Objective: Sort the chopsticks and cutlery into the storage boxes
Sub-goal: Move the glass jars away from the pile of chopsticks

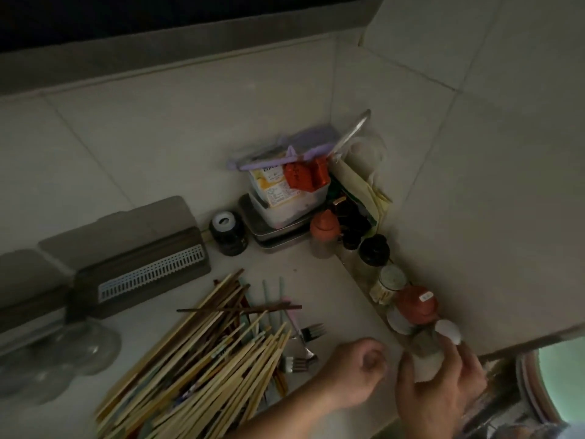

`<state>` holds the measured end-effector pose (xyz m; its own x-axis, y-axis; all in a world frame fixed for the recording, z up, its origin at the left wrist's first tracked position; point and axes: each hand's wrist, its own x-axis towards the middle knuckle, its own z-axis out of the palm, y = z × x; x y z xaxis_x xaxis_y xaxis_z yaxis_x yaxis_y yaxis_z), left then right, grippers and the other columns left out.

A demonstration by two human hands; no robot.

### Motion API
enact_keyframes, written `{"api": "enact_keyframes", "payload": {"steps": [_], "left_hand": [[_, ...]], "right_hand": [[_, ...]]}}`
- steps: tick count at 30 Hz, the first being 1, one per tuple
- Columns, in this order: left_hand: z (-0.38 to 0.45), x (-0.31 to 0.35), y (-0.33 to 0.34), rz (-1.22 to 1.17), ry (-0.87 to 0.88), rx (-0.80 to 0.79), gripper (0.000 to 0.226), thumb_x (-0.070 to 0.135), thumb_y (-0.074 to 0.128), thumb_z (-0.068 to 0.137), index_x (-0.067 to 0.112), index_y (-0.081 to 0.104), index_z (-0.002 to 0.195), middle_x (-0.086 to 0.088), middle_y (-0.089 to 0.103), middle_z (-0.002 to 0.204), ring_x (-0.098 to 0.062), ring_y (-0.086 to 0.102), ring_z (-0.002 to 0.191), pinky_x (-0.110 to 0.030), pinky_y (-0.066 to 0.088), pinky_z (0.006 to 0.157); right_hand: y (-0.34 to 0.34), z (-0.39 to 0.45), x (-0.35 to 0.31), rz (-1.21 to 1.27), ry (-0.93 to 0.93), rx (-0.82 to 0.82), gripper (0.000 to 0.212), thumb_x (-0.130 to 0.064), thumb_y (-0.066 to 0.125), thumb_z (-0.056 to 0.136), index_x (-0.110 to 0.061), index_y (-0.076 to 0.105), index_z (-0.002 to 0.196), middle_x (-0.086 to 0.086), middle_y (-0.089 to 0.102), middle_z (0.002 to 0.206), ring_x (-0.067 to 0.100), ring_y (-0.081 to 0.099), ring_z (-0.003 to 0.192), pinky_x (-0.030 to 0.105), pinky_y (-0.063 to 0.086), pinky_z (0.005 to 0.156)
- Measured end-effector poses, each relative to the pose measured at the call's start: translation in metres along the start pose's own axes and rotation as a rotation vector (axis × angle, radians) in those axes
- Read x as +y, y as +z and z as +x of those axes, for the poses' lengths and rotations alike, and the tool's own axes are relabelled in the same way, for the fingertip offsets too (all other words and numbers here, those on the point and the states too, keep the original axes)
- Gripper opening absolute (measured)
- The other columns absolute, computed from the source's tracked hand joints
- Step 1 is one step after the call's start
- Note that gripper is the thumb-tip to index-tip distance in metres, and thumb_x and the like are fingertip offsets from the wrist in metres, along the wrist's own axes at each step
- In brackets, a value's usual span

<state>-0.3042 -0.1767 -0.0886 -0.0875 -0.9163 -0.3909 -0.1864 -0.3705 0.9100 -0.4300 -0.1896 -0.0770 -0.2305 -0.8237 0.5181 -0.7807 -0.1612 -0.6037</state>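
While the chopsticks (202, 359) lie heaped near-left on the counter (332, 280), with forks (308, 335) poking out at the right edge of the heap, sorting looks barely begun: nothing visibly in the boxes (139, 264), which sit far-left with lids up against the wall. Left hand (357, 372) curled into a loose fist just right of the heap, apparently holding nothing. Right hand (440, 388) wrapped around something pale, perhaps a small jar (424, 359), beside the row of bottles (392, 280) along the right wall; too dim and blurred to say exactly what. Probably clearing or fetching, not yet picking cutlery. Next move likely calls for freeing the right hand, then pinching a matched bundle from the heap and carrying it far-left to a box. Open counter between heap and boxes narrow; more room far-centre. Right side crowded: bottles close to the wall, easily knocked. Glass lids (72, 353) near-left crowd the box fronts.
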Motion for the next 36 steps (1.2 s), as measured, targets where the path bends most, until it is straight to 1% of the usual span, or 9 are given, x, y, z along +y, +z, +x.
{"api": "enact_keyframes", "payload": {"steps": [3, 9, 13, 16, 19, 24, 28, 31, 36], "left_hand": [[-0.019, 0.0, -0.034, -0.006, 0.021, 0.148, 0.023, 0.017, 0.057, 0.088, 0.041, 0.059, 0.085, 0.017, 0.062, 0.078, -0.002, 0.06, 0.077, -0.031, 0.052, 0.085], [-0.085, -0.014, -0.118, -0.197, -0.035, 0.601, 0.019, 0.023, 0.056, 0.084, 0.037, 0.069, 0.08, 0.012, 0.068, 0.076, -0.006, 0.063, 0.071, -0.031, 0.055, 0.074], [-0.147, -0.033, -0.169, -0.387, -0.104, 0.897, 0.025, 0.005, 0.05, 0.099, 0.019, 0.069, 0.088, 0.003, 0.068, 0.078, -0.008, 0.065, 0.063, -0.02, 0.052, 0.059], [-0.194, -0.059, -0.201, -0.435, -0.116, 1.095, 0.022, 0.005, 0.051, 0.098, 0.017, 0.068, 0.092, -0.002, 0.069, 0.084, -0.011, 0.064, 0.063, -0.026, 0.053, 0.063], [-0.227, -0.085, -0.228, -0.504, -0.167, 1.244, 0.023, 0.002, 0.053, 0.095, 0.018, 0.068, 0.087, -0.006, 0.069, 0.085, -0.017, 0.067, 0.065, -0.032, 0.053, 0.066], [-0.255, -0.116, -0.258, -0.572, -0.236, 1.267, 0.016, 0.01, 0.057, 0.094, 0.023, 0.066, 0.09, -0.004, 0.069, 0.098, -0.022, 0.068, 0.084, -0.035, 0.055, 0.078], [-0.262, -0.124, -0.275, -0.71, -0.235, 1.226, 0.012, 0.012, 0.055, 0.096, 0.021, 0.063, 0.094, -0.001, 0.066, 0.084, -0.019, 0.062, 0.074, -0.029, 0.049, 0.063], [-0.263, -0.13, -0.286, -0.816, -0.251, 1.184, 0.007, 0.014, 0.056, 0.096, 0.018, 0.061, 0.094, -0.002, 0.062, 0.081, -0.019, 0.057, 0.073, -0.025, 0.044, 0.058], [-0.26, -0.139, -0.292, -0.643, -0.229, 1.084, 0.014, 0.025, 0.064, 0.083, 0.019, 0.06, 0.095, -0.004, 0.07, 0.104, -0.014, 0.065, 0.088, -0.035, 0.054, 0.083]], "right_hand": [[0.017, -0.007, -0.029, 0.098, -0.217, -0.032, 0.03, -0.019, 0.066, 0.071, 0.004, 0.07, 0.09, 0.03, 0.057, 0.095, 0.045, 0.056, 0.089, 0.039, 0.04, 0.088], [0.067, -0.025, -0.12, 0.543, -0.427, -0.558, 0.024, -0.025, 0.053, 0.081, -0.009, 0.07, 0.087, 0.002, 0.059, 0.095, 0.026, 0.055, 0.089, 0.028, 0.042, 0.083], [0.088, -0.053, -0.185, 0.617, -0.538, -0.899, 0.026, -0.031, 0.05, 0.081, -0.02, 0.069, 0.095, -0.005, 0.063, 0.099, 0.018, 0.059, 0.096, 0.029, 0.045, 0.087], [0.101, -0.084, -0.237, 0.601, -0.657, -1.082, 0.023, -0.024, 0.059, 0.083, -0.023, 0.066, 0.105, -0.009, 0.061, 0.106, 0.011, 0.056, 0.101, 0.024, 0.044, 0.091], [0.115, -0.115, -0.283, 0.569, -0.749, -1.22, 0.045, -0.018, 0.068, 0.08, -0.025, 0.055, 0.124, -0.01, 0.052, 0.119, 0.008, 0.051, 0.108, 0.025, 0.044, 0.097], [0.146, -0.16, -0.345, 0.43, -0.755, -1.343, 0.072, -0.036, 0.069, 0.075, -0.029, 0.035, 0.138, -0.005, 0.042, 0.133, 0.017, 0.037, 0.125, 0.027, 0.033, 0.103], [0.172, -0.182, -0.373, 0.263, -0.668, -1.424, 0.1, -0.051, 0.075, 0.068, -0.021, 0.022, 0.147, 0.003, 0.028, 0.148, 0.026, 0.028, 0.135, 0.035, 0.033, 0.11], [0.182, -0.194, -0.383, 0.173, -0.662, -1.438, 0.1, -0.042, 0.078, 0.071, -0.018, 0.02, 0.148, 0.008, 0.026, 0.148, 0.029, 0.033, 0.133, 0.036, 0.035, 0.109], [0.182, -0.192, -0.387, 0.191, -0.628, -1.422, 0.085, -0.039, 0.082, 0.068, -0.022, 0.038, 0.139, 0.004, 0.053, 0.13, 0.022, 0.051, 0.117, 0.03, 0.044, 0.098]]}}
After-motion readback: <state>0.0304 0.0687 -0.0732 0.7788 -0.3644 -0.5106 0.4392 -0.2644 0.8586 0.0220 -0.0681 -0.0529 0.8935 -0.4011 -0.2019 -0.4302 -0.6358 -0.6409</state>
